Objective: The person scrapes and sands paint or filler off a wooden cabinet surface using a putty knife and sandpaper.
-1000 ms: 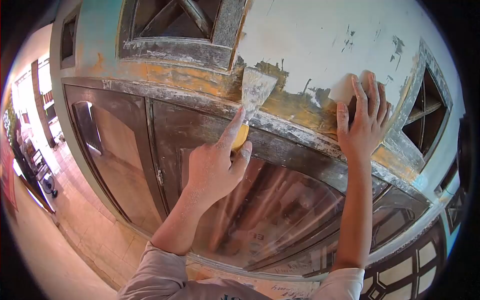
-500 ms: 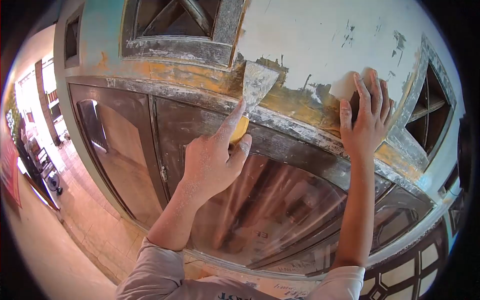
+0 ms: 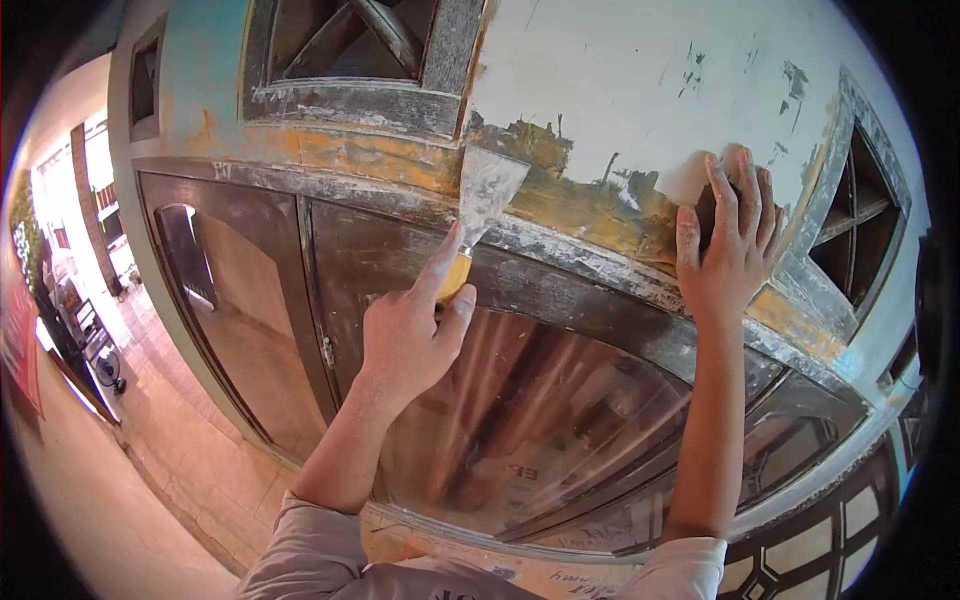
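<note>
My left hand (image 3: 412, 325) is wrapped round the yellow handle of a putty knife (image 3: 490, 190), index finger stretched along it towards the blade. The broad, whitish-smeared blade points up and lies over the yellow-brown scraped strip (image 3: 590, 212) just above the wooden door frame. White dust speckles my fingers. To the right, my right hand (image 3: 732, 235) rests with spread fingers against the white wall (image 3: 620, 90), its fingertips pointing up and a dark shadow between thumb and fingers. Ragged patches of paint edge the strip between the two hands.
Below the strip is a dark wooden door frame (image 3: 400, 245) with a reflecting glass pane (image 3: 560, 430). Latticed vent openings sit at the upper left (image 3: 350, 40) and right (image 3: 850, 220). A tiled floor (image 3: 190, 440) runs along the left, with a fan (image 3: 108, 370) farther off.
My left hand and the putty knife have moved down and a little left, taking the blade lower on the strip. My right hand stays nearly in place.
</note>
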The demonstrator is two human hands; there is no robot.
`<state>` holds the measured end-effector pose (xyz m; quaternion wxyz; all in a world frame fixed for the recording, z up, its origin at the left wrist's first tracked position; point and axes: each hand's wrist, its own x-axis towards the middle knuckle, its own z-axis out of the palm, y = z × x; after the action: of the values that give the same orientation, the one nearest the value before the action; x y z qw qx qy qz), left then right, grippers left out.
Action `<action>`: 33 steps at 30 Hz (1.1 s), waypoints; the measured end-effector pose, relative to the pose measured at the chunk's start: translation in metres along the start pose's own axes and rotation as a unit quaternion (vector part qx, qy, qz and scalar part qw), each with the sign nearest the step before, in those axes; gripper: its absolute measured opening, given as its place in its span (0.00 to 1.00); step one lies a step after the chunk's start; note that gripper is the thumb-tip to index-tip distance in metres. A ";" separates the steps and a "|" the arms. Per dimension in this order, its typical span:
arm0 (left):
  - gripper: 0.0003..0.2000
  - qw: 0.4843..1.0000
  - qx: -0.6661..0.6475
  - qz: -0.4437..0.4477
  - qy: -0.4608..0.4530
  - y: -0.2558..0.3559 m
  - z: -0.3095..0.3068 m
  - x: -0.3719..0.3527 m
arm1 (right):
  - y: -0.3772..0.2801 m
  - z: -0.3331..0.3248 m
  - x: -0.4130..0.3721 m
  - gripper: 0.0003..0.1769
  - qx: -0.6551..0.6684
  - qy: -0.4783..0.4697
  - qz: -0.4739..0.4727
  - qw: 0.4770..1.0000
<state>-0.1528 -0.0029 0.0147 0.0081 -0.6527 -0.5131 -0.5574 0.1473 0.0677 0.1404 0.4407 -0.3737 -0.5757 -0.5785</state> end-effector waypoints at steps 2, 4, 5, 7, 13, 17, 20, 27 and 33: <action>0.31 1.000 0.002 0.024 0.017 0.000 0.000 0.005 | 0.000 0.000 0.000 0.26 -0.001 0.002 -0.001 1.000; 0.30 0.999 0.006 0.043 0.032 0.004 -0.006 0.015 | -0.001 0.000 -0.001 0.26 0.002 -0.002 -0.003 1.000; 0.30 1.000 0.023 0.014 0.014 0.012 -0.013 0.023 | -0.001 0.000 0.000 0.26 0.007 0.001 -0.003 1.000; 0.30 0.999 0.040 -0.017 -0.006 0.015 -0.014 0.025 | -0.001 0.000 0.000 0.26 0.013 0.001 -0.001 1.000; 0.32 0.998 0.023 0.038 0.032 0.004 0.001 0.014 | -0.001 0.000 -0.001 0.26 0.007 0.006 0.000 1.000; 0.33 0.998 0.043 0.046 0.027 0.014 -0.011 0.021 | -0.002 0.001 0.000 0.26 0.000 0.002 0.003 1.000; 0.33 0.996 0.049 0.062 0.037 0.004 -0.001 0.014 | -0.001 0.001 -0.001 0.26 -0.001 0.004 0.002 1.000; 0.34 0.997 0.065 0.030 -0.001 0.016 -0.015 0.014 | 0.001 0.002 -0.001 0.26 0.011 0.013 -0.002 1.000; 0.33 0.996 0.061 0.054 0.024 0.008 -0.005 0.010 | 0.001 0.002 0.000 0.26 0.015 0.018 -0.002 1.000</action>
<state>-0.1523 -0.0026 0.0283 0.0897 -0.6644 -0.5096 -0.5392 0.1477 0.0699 0.1405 0.4555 -0.3558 -0.5772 -0.5769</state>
